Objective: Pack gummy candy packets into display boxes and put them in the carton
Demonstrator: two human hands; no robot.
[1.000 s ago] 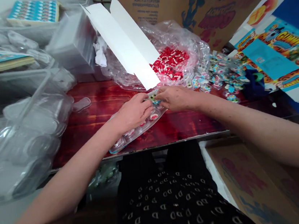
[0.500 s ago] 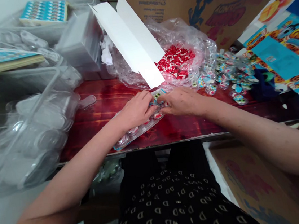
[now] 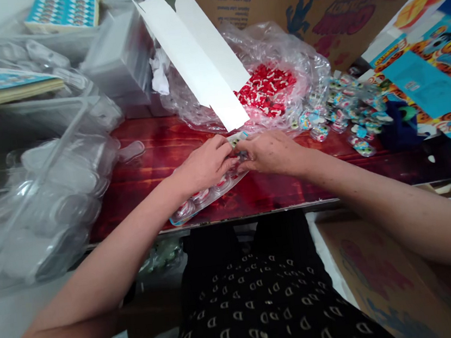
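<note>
- The clear blister strip [image 3: 201, 197] lay slantwise on the red-brown tabletop [image 3: 293, 185], its lower end by the front edge and its far end just beyond the fingers.
- The left hand [image 3: 210, 162] rested over the strip, fingers bent and touching it; whether they pinched anything underneath could not be told.
- The right hand [image 3: 270, 152] met it from the other side, thumb and forefinger drawn close over the strip; a small shiny patch showed beside them, but whether they pinched it could not be told.
- Over the last second, the right fingers had closed in, covering more of the green-and-blue print that had shown between the hands.
- The strip had kept its place on the tabletop; most of the small shift in view looked like head movement.
- That suggested close handling of one spot near the far end, with the strip kept steady.
- Round domes with red and white contents showed along the nearer part.
- Beyond lay a white open carton [image 3: 197, 68], a plastic bag of red-and-white candies [image 3: 267, 90] and a heap of small printed packets [image 3: 349, 104].
</note>
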